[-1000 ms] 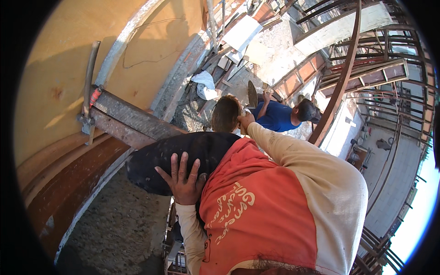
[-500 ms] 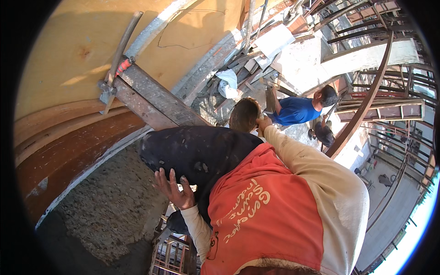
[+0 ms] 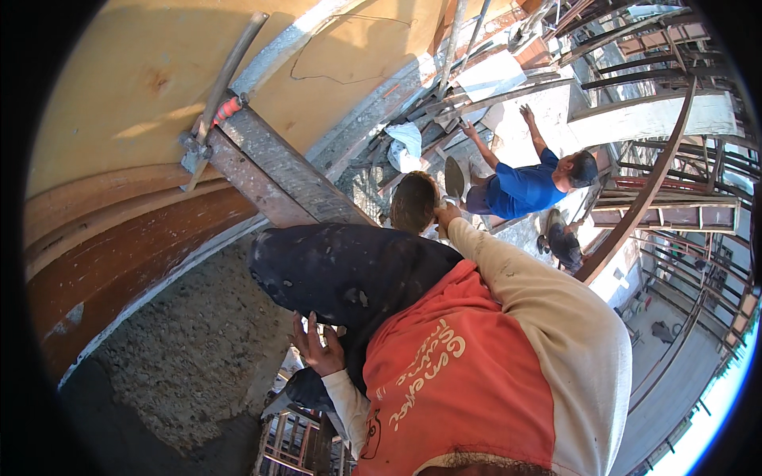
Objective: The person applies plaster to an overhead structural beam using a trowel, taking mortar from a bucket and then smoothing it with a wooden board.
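My right hand is closed at the edge of a round, mud-brown container with a pale rim, held out beyond my dark trousers. Just past it shows a grey leaf-shaped blade, like a trowel's; I cannot tell what holds it. My left hand is empty, its fingers spread beside my leg. Rough wet-looking mortar covers the surface to its left.
Dirty planks run from the yellow wall panel, tied to a round pole. A co-worker in a blue shirt stands below, near scrap wood and a white sack. A long curved timber crosses at right.
The co-worker has raised both arms and spread them. My left hand has dropped slightly and its fingers have drawn in a little. The round container stays in my right hand, shifted slightly left.
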Motion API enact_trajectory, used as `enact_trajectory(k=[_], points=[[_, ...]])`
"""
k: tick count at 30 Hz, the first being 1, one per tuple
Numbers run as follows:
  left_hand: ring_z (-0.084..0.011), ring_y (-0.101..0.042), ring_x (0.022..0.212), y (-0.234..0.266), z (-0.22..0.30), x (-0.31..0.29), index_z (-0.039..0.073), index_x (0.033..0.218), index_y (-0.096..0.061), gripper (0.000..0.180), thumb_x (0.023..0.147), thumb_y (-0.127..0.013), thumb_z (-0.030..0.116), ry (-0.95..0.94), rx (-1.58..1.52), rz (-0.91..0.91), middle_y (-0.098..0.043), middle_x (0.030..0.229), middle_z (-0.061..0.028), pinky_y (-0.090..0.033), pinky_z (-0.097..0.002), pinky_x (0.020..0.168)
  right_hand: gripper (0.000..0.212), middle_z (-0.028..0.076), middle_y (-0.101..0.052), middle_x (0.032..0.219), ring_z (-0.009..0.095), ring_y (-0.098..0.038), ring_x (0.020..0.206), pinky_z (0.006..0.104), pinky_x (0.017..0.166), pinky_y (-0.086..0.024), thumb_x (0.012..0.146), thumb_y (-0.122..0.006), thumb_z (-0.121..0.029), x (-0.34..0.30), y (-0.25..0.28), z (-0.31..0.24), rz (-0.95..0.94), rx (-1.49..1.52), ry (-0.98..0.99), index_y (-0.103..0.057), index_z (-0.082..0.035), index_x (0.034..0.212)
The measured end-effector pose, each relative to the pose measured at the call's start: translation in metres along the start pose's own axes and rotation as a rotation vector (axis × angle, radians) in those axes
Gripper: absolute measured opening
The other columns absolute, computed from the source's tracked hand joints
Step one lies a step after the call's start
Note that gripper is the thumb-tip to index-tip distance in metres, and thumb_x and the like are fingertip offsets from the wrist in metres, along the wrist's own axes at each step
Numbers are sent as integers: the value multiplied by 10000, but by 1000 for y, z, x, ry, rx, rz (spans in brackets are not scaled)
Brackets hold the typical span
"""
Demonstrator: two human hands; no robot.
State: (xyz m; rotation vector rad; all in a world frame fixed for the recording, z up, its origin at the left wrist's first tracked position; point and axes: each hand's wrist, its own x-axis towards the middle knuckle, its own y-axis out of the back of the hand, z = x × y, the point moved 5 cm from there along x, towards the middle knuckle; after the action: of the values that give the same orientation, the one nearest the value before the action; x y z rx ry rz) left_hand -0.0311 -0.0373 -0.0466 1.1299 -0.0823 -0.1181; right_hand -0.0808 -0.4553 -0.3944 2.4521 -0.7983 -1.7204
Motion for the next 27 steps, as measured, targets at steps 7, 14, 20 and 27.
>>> enact_trajectory(k=[7, 14, 20, 27], points=[[-393, -512, 1365, -3, -2, 2, 114, 1314, -650, 433, 881, -676, 110, 38, -17, -20, -523, 1483, -201, -228, -677, 1172, 549, 157, -656, 1091, 281, -682, 812, 464, 621, -560, 836, -655, -79, -1, -7, -6, -169, 302, -98, -496, -58, 1360], [-387, -506, 1369, -3, -5, 2, 123, 1294, -656, 425, 871, -684, 102, 64, -37, -23, -526, 1478, -201, -238, -672, 1173, 401, 140, -666, 854, 248, -665, 650, 423, 559, -552, 787, -705, -158, -15, 7, 0, -200, 18, 9, -596, -26, 1150], [-387, -512, 1361, 1, 2, 12, 114, 1292, -660, 429, 864, -688, 98, 47, -43, -20, -543, 1456, -204, -244, -665, 1175, 356, 90, -594, 740, 218, -593, 537, 403, 467, -506, 813, -720, -164, -20, 19, -17, -126, -70, 124, -565, -60, 1116], [-382, -548, 1320, 37, 12, 2, 73, 1284, -648, 420, 867, -684, 97, 169, -37, 162, -555, 1453, -190, -241, -602, 1194, 516, 92, -618, 734, 180, -600, 554, 356, 484, -490, 839, -691, -144, -68, 6, -142, -194, 77, 519, -508, 8, 1297]])
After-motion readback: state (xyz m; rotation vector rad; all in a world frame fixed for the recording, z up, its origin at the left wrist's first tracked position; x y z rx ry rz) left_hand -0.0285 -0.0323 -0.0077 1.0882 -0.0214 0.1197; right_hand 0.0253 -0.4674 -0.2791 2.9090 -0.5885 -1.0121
